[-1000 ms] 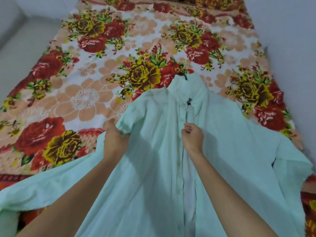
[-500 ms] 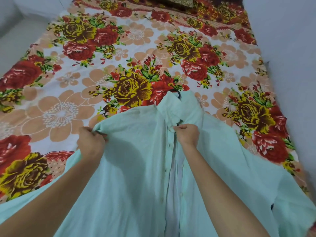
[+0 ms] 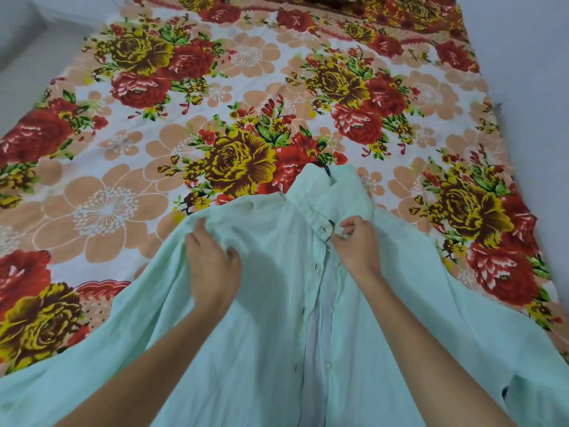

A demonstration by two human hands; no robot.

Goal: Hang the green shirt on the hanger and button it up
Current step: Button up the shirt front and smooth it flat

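Pale green shirt (image 3: 271, 318) lies unbuttoned on the floral bedsheet (image 3: 123, 180), hanger hook (image 3: 327, 171) at its collar. Left hand (image 3: 212, 266) grips shoulder fabric; right hand (image 3: 355, 245) pinches the collar edge.

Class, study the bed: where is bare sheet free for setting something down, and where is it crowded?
Free: floral bedsheet beyond the collar and outward of the left hand. Crowded: near middle, green shirt spread, right hand pinching its placket.
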